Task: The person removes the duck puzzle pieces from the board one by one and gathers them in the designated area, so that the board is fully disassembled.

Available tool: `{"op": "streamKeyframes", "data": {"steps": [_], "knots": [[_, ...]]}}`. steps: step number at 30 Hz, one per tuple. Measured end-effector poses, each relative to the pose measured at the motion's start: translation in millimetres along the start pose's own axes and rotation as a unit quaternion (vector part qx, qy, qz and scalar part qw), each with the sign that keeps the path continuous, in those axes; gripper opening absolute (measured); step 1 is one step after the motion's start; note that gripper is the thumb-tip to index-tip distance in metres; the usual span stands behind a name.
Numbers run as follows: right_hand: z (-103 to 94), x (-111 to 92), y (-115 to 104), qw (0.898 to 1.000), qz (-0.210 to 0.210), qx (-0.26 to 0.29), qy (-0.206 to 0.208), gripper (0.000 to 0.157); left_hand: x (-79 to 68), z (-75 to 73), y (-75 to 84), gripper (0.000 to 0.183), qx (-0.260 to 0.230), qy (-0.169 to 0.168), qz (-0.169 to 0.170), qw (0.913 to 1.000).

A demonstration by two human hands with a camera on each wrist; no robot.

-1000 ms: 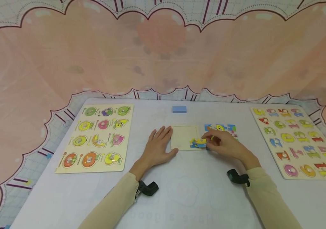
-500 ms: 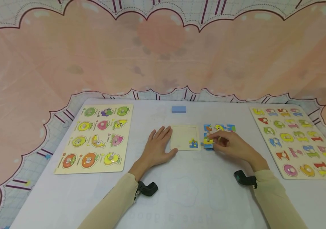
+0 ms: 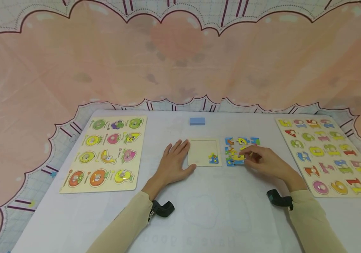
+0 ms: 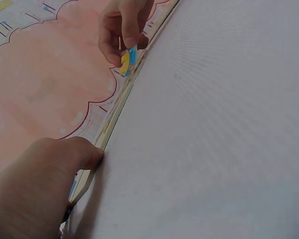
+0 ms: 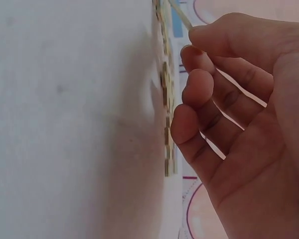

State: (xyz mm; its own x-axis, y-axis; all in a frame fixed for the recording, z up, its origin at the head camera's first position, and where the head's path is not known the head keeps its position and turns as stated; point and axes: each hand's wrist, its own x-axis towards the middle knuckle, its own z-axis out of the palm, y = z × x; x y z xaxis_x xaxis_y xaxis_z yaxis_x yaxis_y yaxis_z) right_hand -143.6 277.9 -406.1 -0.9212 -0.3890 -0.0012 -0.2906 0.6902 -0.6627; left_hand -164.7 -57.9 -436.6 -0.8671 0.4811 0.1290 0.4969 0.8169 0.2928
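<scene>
My left hand (image 3: 174, 161) lies with straight fingers at the left edge of a small wooden puzzle tray (image 3: 197, 151), thumb at its lower left corner. In the tray's lower right corner sits one blue and yellow puzzle piece (image 3: 213, 158). To the right of the tray, several loose puzzle pieces (image 3: 231, 141) lie close together. Above them my right hand (image 3: 264, 161) pinches a yellow and blue puzzle piece (image 4: 128, 60) between thumb and fingers, and the left wrist view shows it tilted. The right hand covers part of the loose pieces in the head view.
A fruit puzzle board (image 3: 102, 167) lies at the left of the white table (image 3: 199, 218). At the right is a board of numbers and letter-like shapes (image 3: 326, 140). A blue block (image 3: 197, 121) sits behind the tray, near the patterned backdrop.
My right hand has moved right with the pinched piece, from over the tray to over the loose pieces. The piece in the tray's corner now shows plainly. My left hand stays put.
</scene>
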Motion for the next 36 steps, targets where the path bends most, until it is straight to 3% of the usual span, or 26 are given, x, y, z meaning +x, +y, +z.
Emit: {"op": "streamKeyframes", "data": {"steps": [13, 36], "knots": [[-6.8, -6.5, 7.6, 1.0, 0.02, 0.015, -0.006, 0.024, -0.1, 1.8, -0.7, 0.078, 0.0, 0.003, 0.003, 1.0], [-9.3, -10.3, 17.4, 1.0, 0.019, -0.002, -0.011, 0.022, 0.2, 0.3, -0.6, 0.078, -0.001, 0.0, 0.001, 1.0]]}}
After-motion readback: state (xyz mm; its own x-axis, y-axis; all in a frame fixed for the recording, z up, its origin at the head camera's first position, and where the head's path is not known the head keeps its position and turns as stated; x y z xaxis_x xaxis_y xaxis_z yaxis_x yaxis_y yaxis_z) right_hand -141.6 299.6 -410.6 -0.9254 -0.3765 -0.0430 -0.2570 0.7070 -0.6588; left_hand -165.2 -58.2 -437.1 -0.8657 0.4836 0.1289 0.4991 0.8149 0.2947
